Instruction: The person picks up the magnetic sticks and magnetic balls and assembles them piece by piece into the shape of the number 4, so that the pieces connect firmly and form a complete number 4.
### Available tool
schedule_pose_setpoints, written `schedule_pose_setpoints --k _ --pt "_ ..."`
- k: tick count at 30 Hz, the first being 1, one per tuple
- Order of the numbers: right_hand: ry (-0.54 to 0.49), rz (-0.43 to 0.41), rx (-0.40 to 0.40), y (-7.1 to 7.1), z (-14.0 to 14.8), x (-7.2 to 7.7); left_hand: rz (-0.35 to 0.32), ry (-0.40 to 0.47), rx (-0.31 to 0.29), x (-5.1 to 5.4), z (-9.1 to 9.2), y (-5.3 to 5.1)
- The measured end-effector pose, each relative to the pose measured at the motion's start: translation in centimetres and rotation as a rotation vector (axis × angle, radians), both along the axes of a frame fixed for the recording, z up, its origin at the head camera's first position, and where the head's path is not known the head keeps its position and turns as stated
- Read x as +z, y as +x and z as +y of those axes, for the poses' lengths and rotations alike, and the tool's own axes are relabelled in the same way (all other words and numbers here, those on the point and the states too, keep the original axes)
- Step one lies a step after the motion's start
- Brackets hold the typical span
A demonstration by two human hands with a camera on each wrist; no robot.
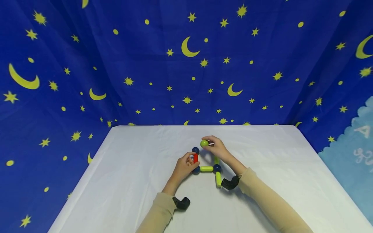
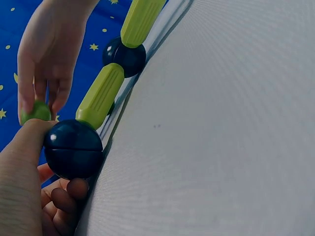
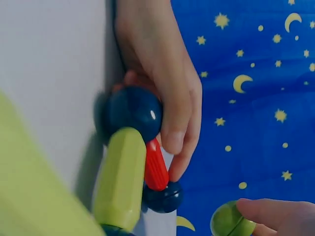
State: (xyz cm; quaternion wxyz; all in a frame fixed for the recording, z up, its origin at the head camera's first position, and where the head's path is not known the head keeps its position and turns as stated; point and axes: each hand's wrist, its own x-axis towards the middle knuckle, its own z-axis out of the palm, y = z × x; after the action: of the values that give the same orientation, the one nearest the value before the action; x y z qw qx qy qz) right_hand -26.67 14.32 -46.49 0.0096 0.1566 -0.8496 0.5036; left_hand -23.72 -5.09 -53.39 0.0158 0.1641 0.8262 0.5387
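My left hand (image 1: 184, 166) grips a red rod (image 1: 196, 158) that has a dark blue ball (image 1: 195, 150) on its far end. Its near end meets another dark blue ball (image 1: 196, 170), close under my thumb. From there a yellow-green rod (image 1: 206, 169) runs right to a third blue ball (image 1: 217, 168), where one yellow-green rod (image 1: 218, 179) points toward me and another (image 1: 216, 160) points away, partly behind my right forearm. Between thumb and fingers, my right hand (image 1: 218, 149) pinches a green ball (image 3: 231, 219). That ball is apart from the joined pieces, right of the far blue ball.
A white cloth covers the table (image 1: 131, 181). Blue curtains (image 1: 163, 71) with yellow moons and stars rise behind it and at both sides. A black wrist camera (image 1: 230, 183) on the right sleeve is close to the rod pointing toward me; another camera (image 1: 182, 203) is on the left sleeve.
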Motion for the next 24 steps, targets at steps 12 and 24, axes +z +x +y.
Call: schedule_pose_setpoints --k 12,24 --pt "-0.106 0.064 -0.002 4.6 1.6 -0.3 0.008 0.004 -0.001 -0.2 0.1 0.2" --pt "-0.103 0.073 0.001 8.1 2.8 -1.7 0.002 0.040 -0.007 0.1 0.0 0.2"
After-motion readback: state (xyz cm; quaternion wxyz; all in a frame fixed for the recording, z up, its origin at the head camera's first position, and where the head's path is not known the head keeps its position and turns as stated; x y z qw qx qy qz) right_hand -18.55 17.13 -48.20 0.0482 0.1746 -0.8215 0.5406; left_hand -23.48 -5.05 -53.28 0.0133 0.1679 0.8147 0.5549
